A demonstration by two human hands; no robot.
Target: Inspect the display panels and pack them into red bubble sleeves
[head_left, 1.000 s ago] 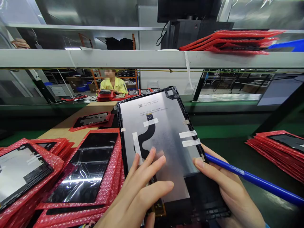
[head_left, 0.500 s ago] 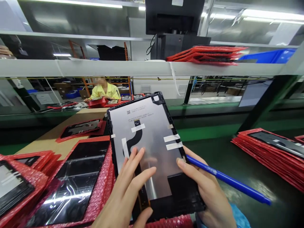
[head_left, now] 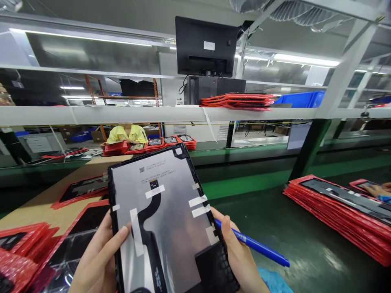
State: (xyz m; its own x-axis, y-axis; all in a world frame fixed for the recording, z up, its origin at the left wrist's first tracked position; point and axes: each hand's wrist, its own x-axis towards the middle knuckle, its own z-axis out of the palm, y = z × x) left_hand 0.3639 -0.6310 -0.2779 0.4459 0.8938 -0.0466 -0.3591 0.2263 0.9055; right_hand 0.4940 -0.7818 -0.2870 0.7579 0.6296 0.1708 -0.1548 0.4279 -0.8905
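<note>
I hold a tablet display panel [head_left: 171, 211] with its silver back facing me; a black flex cable and white tape strips run across it. My left hand [head_left: 97, 260] grips its left edge, thumb lying on the back. My right hand [head_left: 241, 256] grips the right edge and also holds a blue pen [head_left: 256, 246] that points right. The panel is raised and tilted over the stacks at lower left.
Red bubble-wrap sleeves with panels [head_left: 36, 248] lie stacked at lower left, and another stack [head_left: 339, 207] lies on the green conveyor belt [head_left: 275, 219] at right. A shelf [head_left: 152, 114] carries red sleeves, a blue bin and a monitor. A person in yellow [head_left: 125, 134] works far behind.
The view has tipped upward. My left hand moved from lying flat on the panel's back to gripping its left edge. The panel shifted left and down in view.
</note>
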